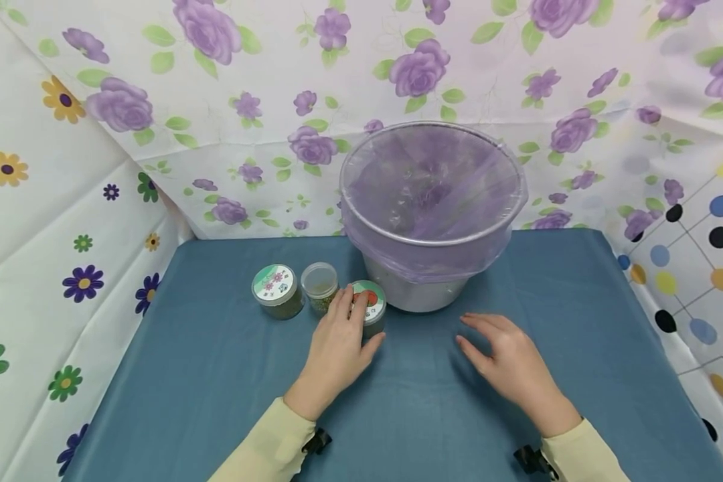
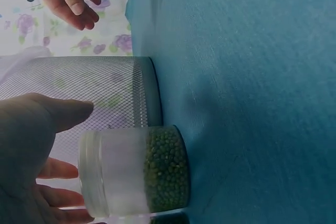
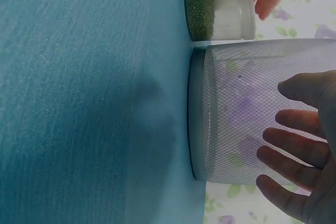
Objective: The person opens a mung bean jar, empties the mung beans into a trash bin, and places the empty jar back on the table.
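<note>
My left hand is over the rightmost of three lidded clear jars, its relaxed fingers at the lid. This jar has a green label with a red picture on top. In the left wrist view, small green beans fill roughly its lower half. Beside it stand a smaller clear jar and, farther left, a jar with a flowered green-and-white lid. My right hand hovers above the cloth in front of the mesh bin, fingers spread and holding nothing.
A purple plastic bag lines the bin and folds over its rim. Blue cloth covers the table. A flowered sheet hangs behind the bin, with patterned sheets along both sides.
</note>
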Tool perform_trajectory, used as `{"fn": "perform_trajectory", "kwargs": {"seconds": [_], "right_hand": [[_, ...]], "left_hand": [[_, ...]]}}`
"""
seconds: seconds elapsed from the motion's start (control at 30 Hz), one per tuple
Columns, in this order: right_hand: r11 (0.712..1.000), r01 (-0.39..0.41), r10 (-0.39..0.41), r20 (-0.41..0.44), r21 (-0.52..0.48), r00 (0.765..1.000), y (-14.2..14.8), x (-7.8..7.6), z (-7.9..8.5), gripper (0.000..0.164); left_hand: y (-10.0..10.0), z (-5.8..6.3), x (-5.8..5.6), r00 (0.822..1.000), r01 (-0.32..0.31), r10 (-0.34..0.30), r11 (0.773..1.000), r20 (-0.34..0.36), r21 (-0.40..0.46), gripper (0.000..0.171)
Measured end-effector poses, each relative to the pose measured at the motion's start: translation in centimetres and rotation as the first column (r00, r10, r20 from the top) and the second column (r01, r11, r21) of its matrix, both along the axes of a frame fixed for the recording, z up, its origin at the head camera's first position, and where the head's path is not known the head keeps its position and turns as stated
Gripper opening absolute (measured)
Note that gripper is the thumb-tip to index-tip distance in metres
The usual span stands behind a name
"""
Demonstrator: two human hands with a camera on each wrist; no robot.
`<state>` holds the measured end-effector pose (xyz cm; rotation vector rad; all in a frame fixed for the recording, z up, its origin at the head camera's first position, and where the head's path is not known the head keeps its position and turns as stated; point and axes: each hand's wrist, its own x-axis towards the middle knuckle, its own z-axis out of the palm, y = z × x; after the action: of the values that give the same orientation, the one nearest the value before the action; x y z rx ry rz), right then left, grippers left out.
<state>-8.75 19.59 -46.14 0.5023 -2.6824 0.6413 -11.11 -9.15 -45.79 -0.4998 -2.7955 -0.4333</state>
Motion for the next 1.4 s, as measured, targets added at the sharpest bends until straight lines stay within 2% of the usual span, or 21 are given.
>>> {"fn": "perform_trajectory", "kwargs": {"seconds": [0.2,0.3,0.47,0.63,0.77,0.93,1.03,1.17,1.27,1.4], "right_hand": [[1.000,-0.003,0.003,0.013,0.005,1.000,-0.1,-0.1,-0.1,0.035],[1.000,-0.007,0.007,0.033,0.002,0.999,-0.2,-0.1,-0.1,0.034],[1.000,-0.006,0.008,0.067,-0.028,0.998,-0.5,-0.1,-0.1,0.034],[0.997,-0.002,0.012,0.127,-0.082,0.992,-0.8,0.0,0.0,0.034],[0.993,0.016,0.005,0.170,-0.119,0.985,-0.9,0.0,0.1,0.033],[0.990,0.031,-0.004,0.192,-0.135,0.981,-1.0,0.1,0.1,0.033],[0.991,0.030,-0.003,0.196,-0.131,0.981,-1.1,0.1,0.1,0.033],[0.992,0.025,0.000,0.199,-0.122,0.980,-1.1,0.1,0.2,0.034],[0.993,0.025,-0.003,0.189,-0.118,0.982,-1.0,0.1,0.3,0.034],[0.992,0.025,-0.005,0.163,-0.120,0.987,-0.9,0.1,0.6,0.033]], "left_hand": [[0.8,-0.3,-1.1,0.998,-0.001,0.003,0.999,0.060,-0.040,0.077],[1.2,-0.5,-1.5,0.998,-0.012,0.017,0.997,0.064,-0.071,0.082],[1.6,-0.5,-1.8,0.998,-0.048,0.051,0.994,0.028,-0.095,0.078],[1.7,-0.6,-1.8,0.999,-0.052,0.052,0.996,-0.001,-0.068,0.075],[1.5,-0.8,-1.7,0.997,-0.062,0.061,0.998,0.053,0.009,0.090],[1.2,-1.3,-1.9,0.981,-0.118,0.098,0.986,0.166,0.115,0.103],[1.2,-1.5,-1.9,0.964,-0.149,0.096,0.968,0.247,0.204,0.104],[1.1,-1.9,-1.8,0.936,-0.199,0.089,0.931,0.339,0.307,0.104],[1.2,-2.2,-1.6,0.933,-0.221,0.098,0.915,0.347,0.336,0.109],[1.5,-2.2,-1.1,0.943,-0.220,0.101,0.904,0.316,0.367,0.111]]}}
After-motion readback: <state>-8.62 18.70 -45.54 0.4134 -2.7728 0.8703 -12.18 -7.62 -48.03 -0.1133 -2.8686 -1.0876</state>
